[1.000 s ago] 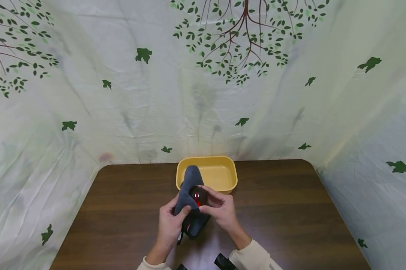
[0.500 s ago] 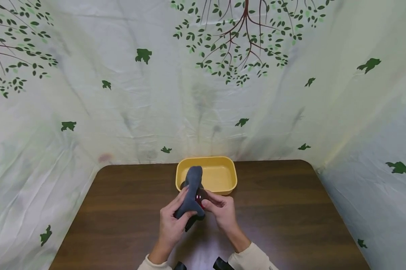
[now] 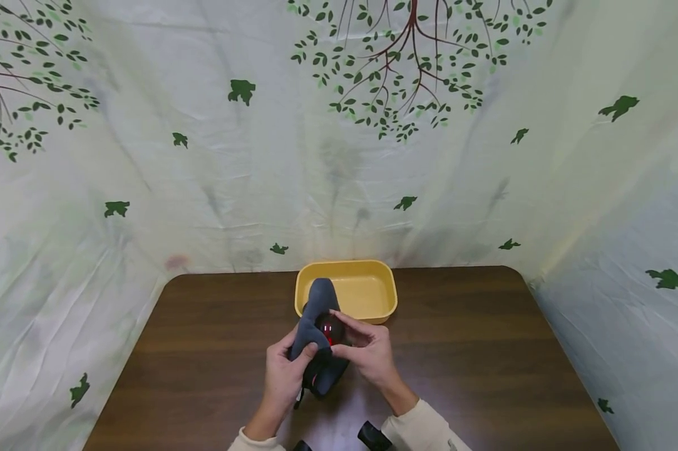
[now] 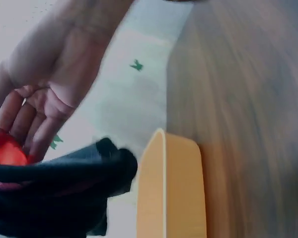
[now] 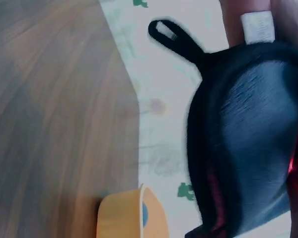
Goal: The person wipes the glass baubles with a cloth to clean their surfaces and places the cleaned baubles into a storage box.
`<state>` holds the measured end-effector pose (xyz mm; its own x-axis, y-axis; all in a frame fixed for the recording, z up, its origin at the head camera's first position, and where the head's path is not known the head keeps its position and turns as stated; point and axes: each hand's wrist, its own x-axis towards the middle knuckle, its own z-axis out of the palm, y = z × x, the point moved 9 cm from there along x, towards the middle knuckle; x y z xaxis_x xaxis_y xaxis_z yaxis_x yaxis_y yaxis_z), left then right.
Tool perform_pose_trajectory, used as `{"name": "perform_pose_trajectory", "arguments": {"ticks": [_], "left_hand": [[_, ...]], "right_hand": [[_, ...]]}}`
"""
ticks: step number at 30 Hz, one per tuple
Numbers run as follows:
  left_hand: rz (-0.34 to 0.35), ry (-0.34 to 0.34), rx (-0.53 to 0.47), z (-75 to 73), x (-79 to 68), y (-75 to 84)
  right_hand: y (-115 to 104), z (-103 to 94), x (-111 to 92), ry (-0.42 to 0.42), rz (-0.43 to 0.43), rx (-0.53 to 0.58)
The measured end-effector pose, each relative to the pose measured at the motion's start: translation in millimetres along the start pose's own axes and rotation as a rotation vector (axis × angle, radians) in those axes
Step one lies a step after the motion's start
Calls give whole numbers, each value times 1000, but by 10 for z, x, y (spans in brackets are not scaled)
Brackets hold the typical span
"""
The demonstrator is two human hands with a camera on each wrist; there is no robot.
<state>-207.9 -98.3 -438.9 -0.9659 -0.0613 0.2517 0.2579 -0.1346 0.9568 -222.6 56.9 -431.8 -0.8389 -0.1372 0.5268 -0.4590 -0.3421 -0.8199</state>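
Note:
A dark blue-grey fabric pouch (image 3: pixel 318 300) with black trim is held up in front of the yellow tray (image 3: pixel 372 294). My left hand (image 3: pixel 285 366) grips its near left side, thumb on top. In the right wrist view the pouch (image 5: pixel 258 134) shows a black loop (image 5: pixel 176 42) and a white label (image 5: pixel 258 27). A rounded, shiny dark-and-red thing (image 3: pixel 330 327) sits at the pouch's right side, partly covered by it; its kind is unclear. My right hand (image 3: pixel 372 351) pinches it between fingers and thumb. Its red surface (image 4: pixel 7 148) shows beneath the fingers in the left wrist view.
The brown wooden table (image 3: pixel 462 351) spreads around both hands. A pale curtain (image 3: pixel 147 188) with leaf prints hangs behind it and at the sides. Something blue (image 5: pixel 145 214) shows inside the tray in the right wrist view.
The pouch tilted so it covered more of the shiny thing half a second ago, then turned back. Now it lies much as it did one second ago, with more of the thing showing.

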Motion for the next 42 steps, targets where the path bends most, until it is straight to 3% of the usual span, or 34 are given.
{"name": "perform_pose_trajectory", "arguments": {"ticks": [6, 9, 11, 15, 21, 24, 27, 29, 31, 35, 38, 40, 42], "left_hand": [[380, -115, 234, 53, -12, 242], [489, -166, 336, 97, -21, 321], [512, -187, 367, 118, -13, 345], [437, -170, 307, 115, 32, 312], [138, -31, 92, 49, 47, 126], [-3, -26, -44, 55, 26, 48], [-62, -38, -80, 48, 11, 28], [-56, -51, -58, 39, 7, 38], [6, -62, 25, 28, 5, 86], [209, -97, 221, 65, -9, 232], [326, -106, 303, 91, -21, 308], [324, -99, 315, 83, -12, 298], [258, -82, 292, 58, 6, 250]], "right_hand": [[201, -58, 4, 62, 301, -39], [242, -71, -3, 76, 387, -45], [240, -74, -2, 82, 401, -48], [164, -72, 14, 92, 325, -23], [-44, -21, 49, 37, 67, 38], [-127, 19, 58, -22, -34, 47], [-133, 30, 49, -31, -44, 22], [-100, 20, 31, -7, -6, -3], [-48, -2, 6, 34, 61, -29], [40, -64, -44, 133, 202, -62], [79, -94, -57, 174, 283, -81], [88, -93, -44, 163, 309, -96], [94, -79, -25, 116, 313, -121]]}}
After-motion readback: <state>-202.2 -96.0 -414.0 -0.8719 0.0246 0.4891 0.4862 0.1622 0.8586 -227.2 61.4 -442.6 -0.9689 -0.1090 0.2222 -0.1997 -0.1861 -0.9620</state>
